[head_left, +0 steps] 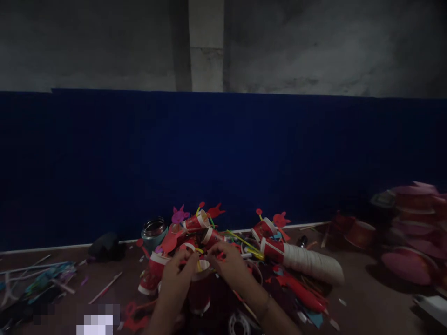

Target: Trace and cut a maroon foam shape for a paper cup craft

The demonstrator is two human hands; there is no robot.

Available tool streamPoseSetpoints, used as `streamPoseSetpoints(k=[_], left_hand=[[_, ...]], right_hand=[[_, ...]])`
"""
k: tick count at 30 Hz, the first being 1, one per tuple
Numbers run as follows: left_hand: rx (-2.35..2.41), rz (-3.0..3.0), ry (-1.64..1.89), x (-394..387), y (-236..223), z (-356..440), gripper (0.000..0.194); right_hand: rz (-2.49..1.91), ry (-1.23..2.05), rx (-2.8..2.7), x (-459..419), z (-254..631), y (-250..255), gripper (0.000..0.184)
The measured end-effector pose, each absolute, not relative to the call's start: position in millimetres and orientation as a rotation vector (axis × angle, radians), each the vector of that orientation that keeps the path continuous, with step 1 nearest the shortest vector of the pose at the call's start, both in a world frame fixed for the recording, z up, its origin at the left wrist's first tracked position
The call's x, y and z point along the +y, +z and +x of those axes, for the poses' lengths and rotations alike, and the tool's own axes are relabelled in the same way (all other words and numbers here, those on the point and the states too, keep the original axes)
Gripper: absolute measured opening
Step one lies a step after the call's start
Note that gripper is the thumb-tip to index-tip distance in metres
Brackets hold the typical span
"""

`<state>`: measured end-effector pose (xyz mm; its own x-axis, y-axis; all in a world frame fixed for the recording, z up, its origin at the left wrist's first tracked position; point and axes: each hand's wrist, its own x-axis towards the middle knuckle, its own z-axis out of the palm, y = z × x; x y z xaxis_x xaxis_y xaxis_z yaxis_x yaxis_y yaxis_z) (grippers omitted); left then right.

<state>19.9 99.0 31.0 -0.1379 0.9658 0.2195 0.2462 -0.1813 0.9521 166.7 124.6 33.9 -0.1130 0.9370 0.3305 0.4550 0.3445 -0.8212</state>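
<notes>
A red paper cup (199, 291) with a pale rim stands upright between my two hands. My left hand (177, 274) is closed at the cup's rim, its fingertips around a thin yellow straw (200, 265) that reaches into the cup. On the cup's other side, my right hand (228, 265) has its thumb and fingers pinched together close to the rim. Whatever lies between those fingertips is too small and dark to make out. Close by, a tilted red cup (153, 272) leans left of my left hand, and more decorated cups (196, 222) pile up behind.
A long stack of nested paper cups (310, 263) lies at the right. An open teal flask (153, 232) stands at the back left. Straws and shiny scraps (49, 279) litter the far left. A tape roll (239, 323) lies in front; pink-red stacked items (415, 228) stand far right.
</notes>
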Motion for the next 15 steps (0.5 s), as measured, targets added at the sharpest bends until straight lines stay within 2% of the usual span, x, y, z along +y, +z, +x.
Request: streamPoseSetpoints(k=[2,6,10,15], left_hand=[[1.554,1.596,1.27,113.5,37.3,3.7,0.019],[1.604,1.667,1.104,130.4,24.1,-5.9,0.036],[1.564,1.674,1.053,130.4,11.6,1.8,0.041],[1.497,1.676,1.031,126.4,16.4,8.1,0.031]], right_hand=[[-1.28,0.619,-1.781,130.2,150.7,30.6,0.011],[-1.325,0.623,-1.793,133.4,138.7,20.3,0.015],[-1.35,0.649,-1.793,129.9,143.0,16.2,0.016],[-1.359,0.71,-1.743,127.4,150.1,13.8,0.014]])
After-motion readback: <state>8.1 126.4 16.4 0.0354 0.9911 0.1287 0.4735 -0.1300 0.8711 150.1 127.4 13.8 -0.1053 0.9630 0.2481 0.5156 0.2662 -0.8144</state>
